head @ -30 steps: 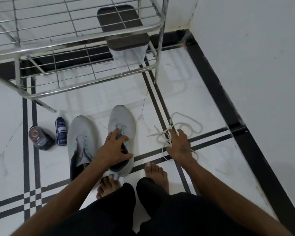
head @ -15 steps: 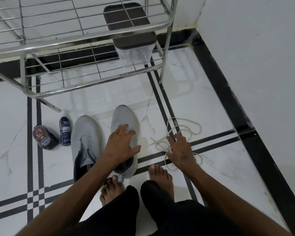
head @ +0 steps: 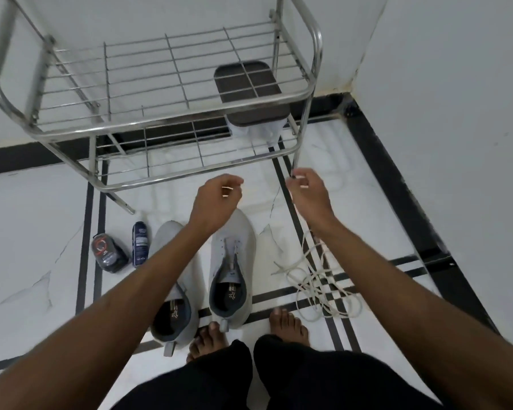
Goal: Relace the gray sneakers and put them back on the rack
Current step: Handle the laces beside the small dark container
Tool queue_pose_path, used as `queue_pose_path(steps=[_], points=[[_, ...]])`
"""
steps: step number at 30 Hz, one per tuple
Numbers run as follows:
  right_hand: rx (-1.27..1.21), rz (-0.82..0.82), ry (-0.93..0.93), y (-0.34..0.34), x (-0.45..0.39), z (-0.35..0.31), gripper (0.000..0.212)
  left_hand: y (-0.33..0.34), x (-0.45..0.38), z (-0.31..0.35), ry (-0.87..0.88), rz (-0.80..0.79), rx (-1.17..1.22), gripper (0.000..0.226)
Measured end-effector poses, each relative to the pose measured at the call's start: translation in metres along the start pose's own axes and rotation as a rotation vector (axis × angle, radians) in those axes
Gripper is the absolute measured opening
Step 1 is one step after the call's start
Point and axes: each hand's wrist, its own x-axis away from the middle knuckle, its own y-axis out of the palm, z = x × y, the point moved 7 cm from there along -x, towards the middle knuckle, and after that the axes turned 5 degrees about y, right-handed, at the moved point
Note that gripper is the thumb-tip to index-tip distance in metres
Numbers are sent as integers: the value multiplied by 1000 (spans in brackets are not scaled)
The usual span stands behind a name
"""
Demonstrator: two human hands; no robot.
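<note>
Our right hand (head: 307, 192) pinches the white lace (head: 311, 273) up off the floor; our left hand (head: 216, 199) hangs curled, seemingly pinching its end, above the gray sneakers (head: 231, 261)

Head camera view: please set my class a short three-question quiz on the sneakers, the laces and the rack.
1. True or false: the gray fabric sneakers stand on the steel wire rack.
2. The tangled white shoelaces lie: A) inside a sneaker, B) on the floor right of the sneakers, C) on the rack.
3. How many dark containers lie on the floor left of the sneakers?
Key: 1 false; 2 B; 3 two.
</note>
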Motion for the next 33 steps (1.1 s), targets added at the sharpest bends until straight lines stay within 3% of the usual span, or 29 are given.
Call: queue_pose_path(steps=[2, 6, 10, 18, 25, 33], points=[[-217, 48, -29, -3, -16, -51, 28, -11, -21, 16, -35, 78, 139, 21], [-334, 118, -58, 3, -46, -105, 31, -16, -63, 34, -87, 188, 280, 37], [-376, 147, 10, 16, -67, -96, 42, -12, -87, 35, -145, 231, 353, 37], [-503, 151, 151, 24, -81, -86, 29, -14, -100, 21, -216, 353, 454, 26], [-636, 75, 225, 11, -60, -81, 21, -13, -86, 27, -222, 268, 412, 31], [-614, 32, 270, -16, 2, -45, 9, -6, -26, 41, -196, 101, 306, 23]])
